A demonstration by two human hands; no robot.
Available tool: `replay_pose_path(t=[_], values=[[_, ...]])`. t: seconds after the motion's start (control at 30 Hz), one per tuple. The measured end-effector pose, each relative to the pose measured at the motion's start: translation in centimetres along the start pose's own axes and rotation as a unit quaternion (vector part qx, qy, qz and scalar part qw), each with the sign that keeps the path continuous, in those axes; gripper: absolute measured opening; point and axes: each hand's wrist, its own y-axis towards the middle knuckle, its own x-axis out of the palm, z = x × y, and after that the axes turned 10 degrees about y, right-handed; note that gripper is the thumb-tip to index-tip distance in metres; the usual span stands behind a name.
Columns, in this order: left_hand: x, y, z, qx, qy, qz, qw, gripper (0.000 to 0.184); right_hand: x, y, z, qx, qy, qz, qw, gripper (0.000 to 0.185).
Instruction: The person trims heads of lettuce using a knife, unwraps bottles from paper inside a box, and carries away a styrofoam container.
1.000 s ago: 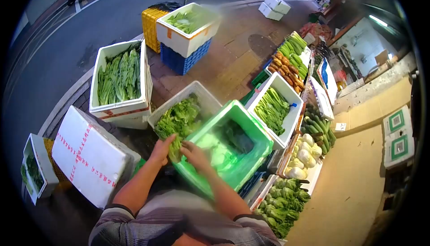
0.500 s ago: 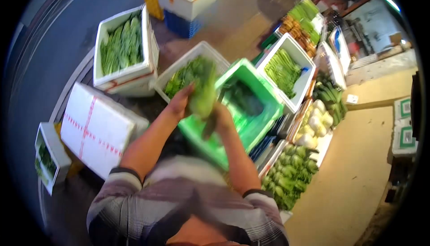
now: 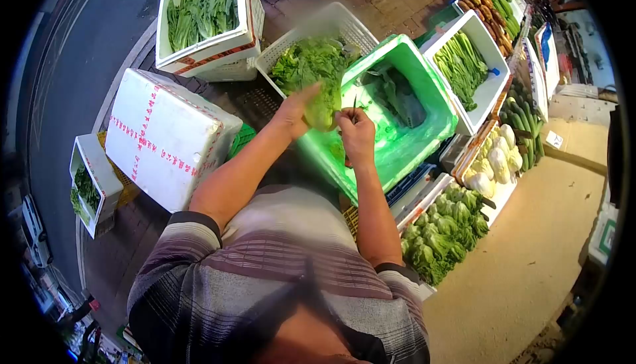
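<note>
Left hand (image 3: 301, 109) has the lettuce bunch (image 3: 322, 107), fingers wrapped on its side near the lower end; they're motion-blurred, so can't tell how tight. Bunch is upright-ish in the picture, leaves toward the far side, over the near side of the perforated white basket (image 3: 264, 59) and beside the rim of the green-lined box (image 3: 434, 92). Right hand (image 3: 358, 135) is curled shut on a small knife (image 3: 354, 101), dark blade poking out past the fist, a bit of red showing below. Right fingers sit right at the bunch's lower end; can't tell if they touch it. More loose lettuce (image 3: 291, 66) lies in the basket. Green-lined box has a dark bundle (image 3: 395, 99) at its far end; contents unclear. White foam box (image 3: 429, 52) of green stalks (image 3: 460, 66) is just right of it. Off to my left: closed foam box (image 3: 159, 139) with red print, and behind it an open one (image 3: 205, 59) holding long leafy greens (image 3: 205, 9).
</note>
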Motion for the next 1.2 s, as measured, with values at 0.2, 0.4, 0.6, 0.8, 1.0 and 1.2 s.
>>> replay_pose_path(t=[0.2, 0.4, 0.6, 0.8, 1.0, 1.2], values=[[-0.5, -0.6, -0.7, 0.053, 0.034, 0.009, 0.998, 0.036, 0.7, -0.4, 1.4, -0.041, -0.026, 0.033, 0.998, 0.012], [-0.1, -0.8, -1.0, 0.062, 0.051, 0.009, 0.997, 0.040, 0.5, -0.6, 2.5, -0.018, -0.014, 0.062, 0.998, 0.011], [0.0, 0.5, -2.3, 0.048, -0.005, 0.030, 0.998, 0.044, 0.0, -0.9, 1.9, 0.021, 0.057, 0.095, 0.994, 0.010], [-0.4, 1.6, -3.2, -0.021, -0.043, 0.035, 0.998, 0.046, -1.6, 0.3, 3.6, 0.066, 0.116, 0.106, 0.985, 0.019], [-0.3, 2.1, -3.7, -0.050, -0.068, 0.034, 0.996, 0.042, -2.1, 0.9, 3.8, 0.088, 0.148, 0.094, 0.981, 0.017], [-1.2, 2.8, -4.2, -0.052, -0.087, 0.017, 0.995, 0.047, -2.2, 1.2, 4.3, 0.113, 0.178, 0.098, 0.973, 0.014]])
